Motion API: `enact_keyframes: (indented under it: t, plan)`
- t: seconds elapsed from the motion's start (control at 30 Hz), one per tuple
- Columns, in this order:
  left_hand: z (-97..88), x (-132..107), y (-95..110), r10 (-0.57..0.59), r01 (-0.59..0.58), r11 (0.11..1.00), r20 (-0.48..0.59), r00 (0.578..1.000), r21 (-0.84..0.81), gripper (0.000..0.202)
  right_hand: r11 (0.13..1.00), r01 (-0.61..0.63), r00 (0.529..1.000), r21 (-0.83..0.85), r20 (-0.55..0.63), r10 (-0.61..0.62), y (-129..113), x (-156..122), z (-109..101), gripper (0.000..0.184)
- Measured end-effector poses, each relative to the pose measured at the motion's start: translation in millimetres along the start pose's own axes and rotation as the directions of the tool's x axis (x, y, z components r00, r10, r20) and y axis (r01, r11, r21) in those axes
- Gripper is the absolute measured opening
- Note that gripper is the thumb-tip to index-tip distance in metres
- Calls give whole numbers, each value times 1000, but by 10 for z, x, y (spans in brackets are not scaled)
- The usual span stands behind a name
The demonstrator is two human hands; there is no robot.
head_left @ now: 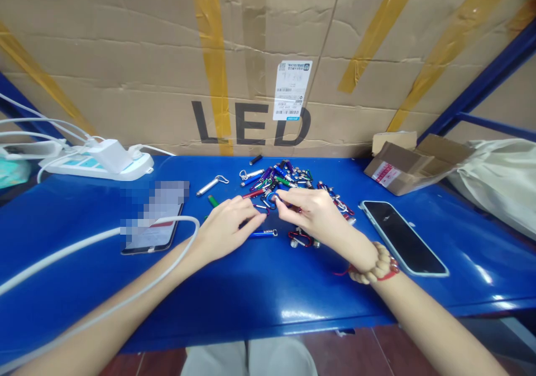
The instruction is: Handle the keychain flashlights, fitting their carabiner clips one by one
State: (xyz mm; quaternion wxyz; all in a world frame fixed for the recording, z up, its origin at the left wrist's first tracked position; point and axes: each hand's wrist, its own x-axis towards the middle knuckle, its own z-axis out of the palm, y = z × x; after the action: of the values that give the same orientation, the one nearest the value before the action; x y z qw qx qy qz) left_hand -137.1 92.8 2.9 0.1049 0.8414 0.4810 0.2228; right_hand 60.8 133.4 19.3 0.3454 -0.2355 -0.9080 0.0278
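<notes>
1. The worktop is smooth, glossy and blue, with light glaring off its near edge and right side.
2. Behind it stands a large carton printed "LED", crossed by yellow tape and bearing a white label.
3. Blue frame bars slope at the right; below, the reddish-brown floor shows.
4. At the left lie a power strip and a phone; a white cable loops over the left forearm.
5. At the right sit an open box, a pale bag and a dark-screened handset.
6. The pile of small coloured tubes and clips lies mid-worktop, towards the carton.
7. The right hand, beads at its wrist, has its grip pinched on a blue ring at the pile's near edge.
8. The left hand is low beside a blue tube; whether its grip holds anything, I cannot tell.
</notes>
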Motion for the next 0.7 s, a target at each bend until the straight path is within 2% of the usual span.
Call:
enact_keyframes:
  t: [0.13,0.27,0.43,0.57,0.7]
  plan:
    - [37,-20,-8,71,-79,993,87,994,89,30,1000,5,1000,-2,-19,-5,5,5,-5,28]
    - [53,-19,-12,72,-76,994,58,996,81,17,999,5,1000,-38,-3,-5,14,4,1,26]
    - [60,-7,-7,-41,35,998,-109,993,-58,12,997,10,1000,-78,-23,-12,21,-2,6,25]
    - [52,-9,2,-146,116,968,-120,982,-223,12,987,28,998,-155,-59,-38,16,-12,30,24]
    - [53,-6,9,-221,170,939,-146,964,-297,14,955,92,980,-283,-143,-137,7,-4,52,22]
